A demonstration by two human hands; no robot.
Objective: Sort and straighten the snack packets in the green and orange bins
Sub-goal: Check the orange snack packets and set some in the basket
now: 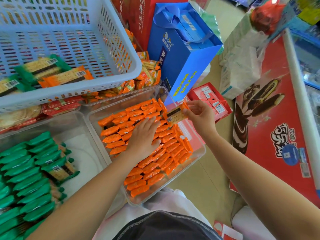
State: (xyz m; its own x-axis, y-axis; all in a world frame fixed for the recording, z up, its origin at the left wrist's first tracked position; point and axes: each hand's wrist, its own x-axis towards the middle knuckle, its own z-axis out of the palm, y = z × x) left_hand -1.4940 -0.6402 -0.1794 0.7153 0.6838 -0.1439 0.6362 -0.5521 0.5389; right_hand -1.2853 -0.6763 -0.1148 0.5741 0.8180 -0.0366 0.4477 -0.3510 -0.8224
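The left bin [86,153] has stacked packets [26,170] along its left side; the right bin [204,150], just beside it, is filled with packet rows [152,163], and the left hand [143,135] lies flat on their middle. The right hand [200,116] pinches a single packet [174,115] over that bin's far right corner. Behind both bins a slotted basket [86,89] rests on a rear bin [121,97], with a gift bag [183,54] to its right and a chest freezer [277,144] farthest right.

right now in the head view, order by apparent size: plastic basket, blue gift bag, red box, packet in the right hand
1. plastic basket, cut off by the frame
2. blue gift bag
3. red box, partly behind the right hand
4. orange packet in that hand
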